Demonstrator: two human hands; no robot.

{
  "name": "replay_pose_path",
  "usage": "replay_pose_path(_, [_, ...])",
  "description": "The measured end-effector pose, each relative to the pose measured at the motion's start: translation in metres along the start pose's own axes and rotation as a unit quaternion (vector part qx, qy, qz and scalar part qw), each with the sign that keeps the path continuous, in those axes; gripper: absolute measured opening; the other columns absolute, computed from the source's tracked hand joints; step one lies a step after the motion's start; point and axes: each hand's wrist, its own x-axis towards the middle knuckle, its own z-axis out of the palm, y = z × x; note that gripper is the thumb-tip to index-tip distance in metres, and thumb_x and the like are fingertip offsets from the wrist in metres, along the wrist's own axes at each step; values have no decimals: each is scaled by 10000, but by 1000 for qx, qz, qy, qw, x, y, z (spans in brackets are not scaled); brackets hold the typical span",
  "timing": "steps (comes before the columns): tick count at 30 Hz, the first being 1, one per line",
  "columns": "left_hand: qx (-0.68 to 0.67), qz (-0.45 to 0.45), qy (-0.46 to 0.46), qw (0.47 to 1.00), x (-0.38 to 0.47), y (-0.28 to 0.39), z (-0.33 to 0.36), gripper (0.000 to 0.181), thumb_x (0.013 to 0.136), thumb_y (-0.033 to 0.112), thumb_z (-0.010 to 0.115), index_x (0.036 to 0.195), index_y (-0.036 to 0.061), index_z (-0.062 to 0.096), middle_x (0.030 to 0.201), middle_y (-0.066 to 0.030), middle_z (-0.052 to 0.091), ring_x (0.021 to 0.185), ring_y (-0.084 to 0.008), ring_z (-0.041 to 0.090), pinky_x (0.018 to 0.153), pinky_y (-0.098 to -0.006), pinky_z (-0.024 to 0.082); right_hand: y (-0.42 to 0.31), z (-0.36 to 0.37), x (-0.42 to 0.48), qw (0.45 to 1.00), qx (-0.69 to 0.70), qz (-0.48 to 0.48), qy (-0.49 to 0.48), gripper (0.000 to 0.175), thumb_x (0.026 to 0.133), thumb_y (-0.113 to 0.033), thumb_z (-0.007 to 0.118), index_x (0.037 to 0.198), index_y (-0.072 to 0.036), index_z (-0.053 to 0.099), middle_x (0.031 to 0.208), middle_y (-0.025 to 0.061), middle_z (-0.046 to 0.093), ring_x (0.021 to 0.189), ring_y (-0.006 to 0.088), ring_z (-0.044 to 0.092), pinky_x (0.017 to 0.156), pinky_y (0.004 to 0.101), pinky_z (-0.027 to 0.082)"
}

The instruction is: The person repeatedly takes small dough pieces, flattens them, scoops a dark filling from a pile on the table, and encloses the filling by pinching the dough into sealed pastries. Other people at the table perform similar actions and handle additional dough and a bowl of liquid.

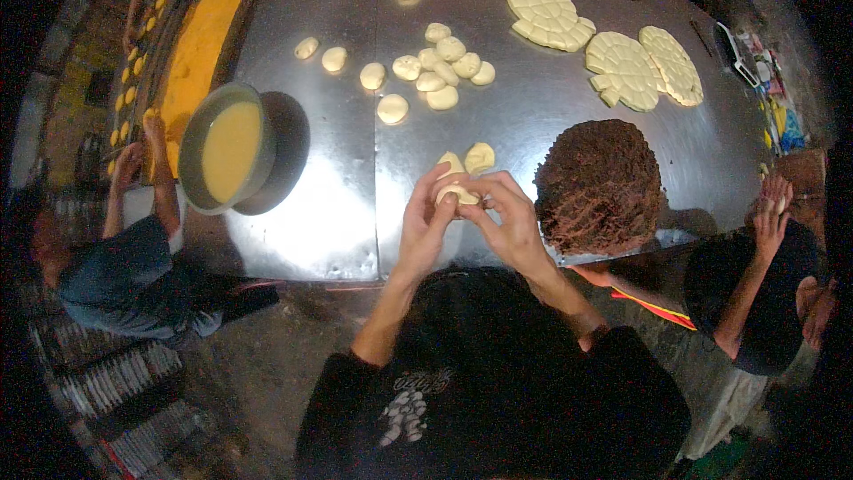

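A small piece of pale dough (457,195) is held between my left hand (426,210) and my right hand (510,217), with the fingers of both curled round it. What it may enclose is hidden by my fingers. Just beyond my fingertips, a flattened dough piece (480,158) lies on the metal table (320,167), and another dough piece (450,163) shows partly behind my left fingers. To the right of my right hand sits a large mound of dark brown, crumbly paste (598,188). Farther out, several rounded dough balls (430,67) are grouped on the steel surface.
At left stands a large bowl of yellow liquid (232,150), beside a yellow-coated board (203,47). Scored dough rounds (543,13) lie at far right. Co-workers are on both sides: one person's hands (143,140) at left, another person's hand (773,203) at right.
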Motion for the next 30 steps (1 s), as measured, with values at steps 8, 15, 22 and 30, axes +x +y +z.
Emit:
replay_pose_path(8, [-117,-179,-39,976,6,-7,-17,384,1039,278,471,1325,25,506,1213,-117,592,1130,-192,566,976,-341,462,4,2,-5,999,-12,-25,36,174,824,-39,730,989,-5,687,971,101,630,852,200,629,739,307,520])
replay_pose_path(15, [149,-60,-87,983,5,-13,-25,369,1018,267,525,1301,31,543,1198,-100,608,1133,-183,555,1001,-324,431,21,-15,-14,996,-77,20,-30,202,817,-61,738,1007,-9,691,953,111,618,911,201,604,728,309,509])
replay_pose_path(22, [156,-55,41,985,9,-24,-63,407,998,270,544,1295,-8,524,1315,-135,563,1232,-249,528,1040,-360,421,126,-14,-47,964,-255,8,-78,227,805,-136,752,1002,-38,695,899,97,559,899,283,526,837,401,455])
replay_pose_path(30, [145,-84,66,984,-7,-33,-74,356,1002,270,534,1226,-2,576,1251,-115,593,1150,-217,569,1005,-351,447,76,-32,9,953,-289,-31,89,202,866,-202,674,979,-41,629,948,131,520,957,315,457,839,427,372])
